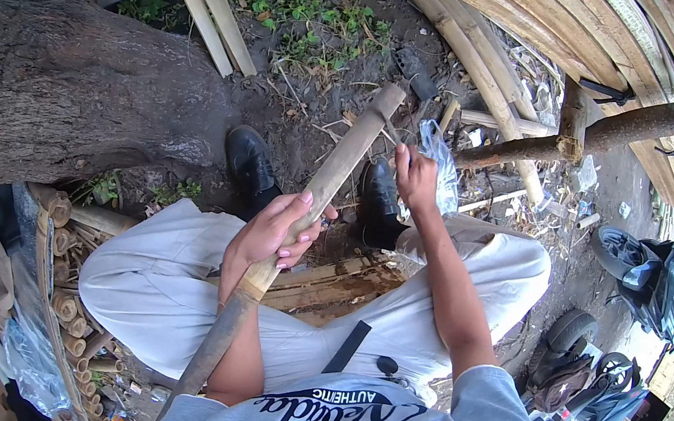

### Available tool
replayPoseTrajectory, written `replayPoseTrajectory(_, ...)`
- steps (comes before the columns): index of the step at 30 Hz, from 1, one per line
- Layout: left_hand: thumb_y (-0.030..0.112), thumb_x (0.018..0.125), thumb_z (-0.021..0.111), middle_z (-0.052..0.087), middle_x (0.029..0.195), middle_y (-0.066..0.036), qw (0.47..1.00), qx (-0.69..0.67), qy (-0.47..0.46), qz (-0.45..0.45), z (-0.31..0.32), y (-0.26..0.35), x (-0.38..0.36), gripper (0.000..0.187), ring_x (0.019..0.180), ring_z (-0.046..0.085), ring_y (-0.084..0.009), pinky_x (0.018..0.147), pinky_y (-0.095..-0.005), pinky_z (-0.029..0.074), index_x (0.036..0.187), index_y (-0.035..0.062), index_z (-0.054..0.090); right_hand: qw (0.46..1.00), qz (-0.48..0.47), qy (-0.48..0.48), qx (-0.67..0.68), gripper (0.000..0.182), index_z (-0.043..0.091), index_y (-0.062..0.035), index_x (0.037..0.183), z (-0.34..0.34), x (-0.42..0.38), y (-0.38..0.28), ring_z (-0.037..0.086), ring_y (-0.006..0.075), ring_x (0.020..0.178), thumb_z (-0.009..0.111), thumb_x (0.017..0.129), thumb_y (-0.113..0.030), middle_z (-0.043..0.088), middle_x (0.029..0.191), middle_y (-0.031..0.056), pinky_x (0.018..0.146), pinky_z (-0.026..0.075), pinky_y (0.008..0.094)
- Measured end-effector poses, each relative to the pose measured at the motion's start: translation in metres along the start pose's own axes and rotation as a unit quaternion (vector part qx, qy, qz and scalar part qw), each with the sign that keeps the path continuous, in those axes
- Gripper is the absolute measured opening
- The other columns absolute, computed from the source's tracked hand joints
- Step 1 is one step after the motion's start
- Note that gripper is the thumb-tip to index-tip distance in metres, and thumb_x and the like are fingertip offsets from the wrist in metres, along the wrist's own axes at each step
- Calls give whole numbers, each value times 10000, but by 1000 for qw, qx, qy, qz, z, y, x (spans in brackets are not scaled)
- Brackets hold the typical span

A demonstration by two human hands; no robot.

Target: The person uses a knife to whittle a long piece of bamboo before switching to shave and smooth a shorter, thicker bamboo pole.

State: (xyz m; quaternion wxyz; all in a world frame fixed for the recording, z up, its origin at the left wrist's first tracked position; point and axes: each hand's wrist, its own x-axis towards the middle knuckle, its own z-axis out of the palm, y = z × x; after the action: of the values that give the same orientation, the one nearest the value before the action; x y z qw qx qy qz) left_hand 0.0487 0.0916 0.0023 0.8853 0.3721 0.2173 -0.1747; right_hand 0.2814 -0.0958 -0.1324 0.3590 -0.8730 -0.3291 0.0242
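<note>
My left hand (277,227) curls round bamboo (343,159); my right hand (417,179) grips a thin blade (390,132). Plastic bag (446,164) beside it; tree trunk (81,99) left.

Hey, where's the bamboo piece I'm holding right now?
In the head view, the bamboo piece slants up through the middle, gripped by your left hand; its far end is just beyond and left of your right hand.
</note>
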Motion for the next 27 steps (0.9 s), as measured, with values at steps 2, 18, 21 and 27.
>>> replayPoseTrajectory(2,455,1133,331,437,705,21,1000,19,16,-5,-2,-1,0,544,404,371,-22,347,-216,356,1238,-34,546,999,39,21,-18,502,611,-11,774,-7,16,7,627,472,608,531,1060,-416,585,618,276,560,494,529)
replayPoseTrajectory(18,486,1123,350,432,710,29,997,24,-14,-75,-2,-11,6,562,410,362,-17,349,-208,343,1239,-29,543,998,39,-56,11,522,642,-7,801,-6,-4,-13,637,463,599,514,1062,-440,622,632,254,564,510,525)
replayPoseTrajectory(21,486,1123,347,435,715,29,999,3,-1,-46,-7,-9,6,565,407,355,-17,347,-208,342,1236,-33,542,991,-103,-87,19,528,638,0,801,-8,-25,-38,634,457,604,509,1063,-440,626,637,248,577,510,514)
replayPoseTrajectory(27,458,1131,335,436,718,30,999,2,4,-39,-8,-5,3,548,399,354,-18,344,-206,336,1251,-36,538,995,89,-35,-17,471,591,-7,789,-4,12,3,634,470,625,555,1055,-394,613,656,262,568,491,521)
